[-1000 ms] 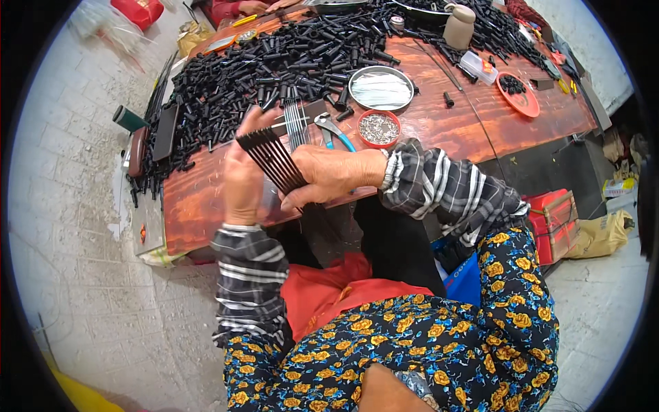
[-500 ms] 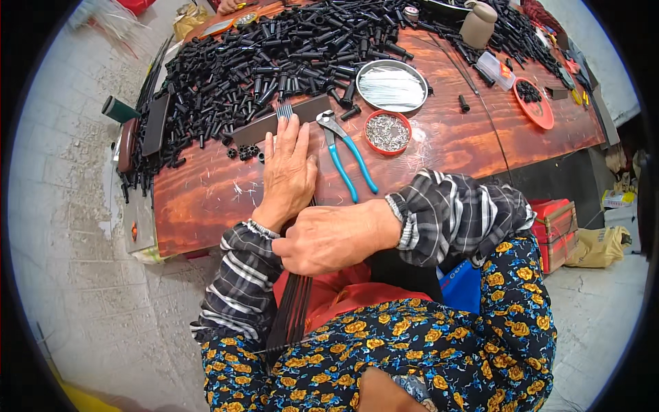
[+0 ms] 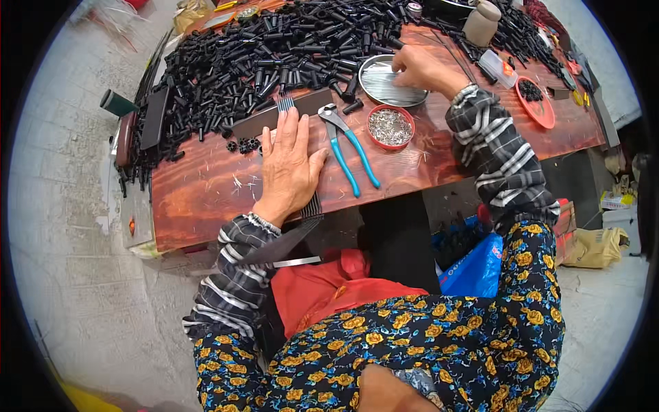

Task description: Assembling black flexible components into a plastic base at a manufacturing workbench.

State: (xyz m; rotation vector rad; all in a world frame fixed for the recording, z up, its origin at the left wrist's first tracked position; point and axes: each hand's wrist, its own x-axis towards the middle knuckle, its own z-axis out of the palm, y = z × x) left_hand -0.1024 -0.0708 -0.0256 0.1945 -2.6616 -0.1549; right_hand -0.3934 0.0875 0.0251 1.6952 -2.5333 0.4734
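Note:
My left hand (image 3: 287,165) lies flat near the table's front edge, fingers stretched forward, pressing on a row of thin dark rods. Their pale, prong-like tips (image 3: 285,103) stick out past my fingertips against a long dark bar (image 3: 312,106). Behind the palm the dark strands (image 3: 312,207) run over the edge, and a blurred dark fan of them (image 3: 278,246) crosses my left sleeve. My right hand (image 3: 419,69) reaches into a round metal tray (image 3: 366,91) of thin silvery sticks (image 3: 388,82). Its fingers are curled in a pinch; what they hold is hidden.
Blue-handled pliers (image 3: 347,147) lie between my left hand and a red-rimmed dish of small metal bits (image 3: 391,128). A large heap of black tubular parts (image 3: 274,48) covers the back. Rightward are a pinkish plate (image 3: 542,113), a clear plastic box (image 3: 495,66) and a beige jar (image 3: 482,24).
My right hand has left the dark strands below my left hand and moved forward and right to the metal tray. The strands have swung loose across my left sleeve. My left hand stays put.

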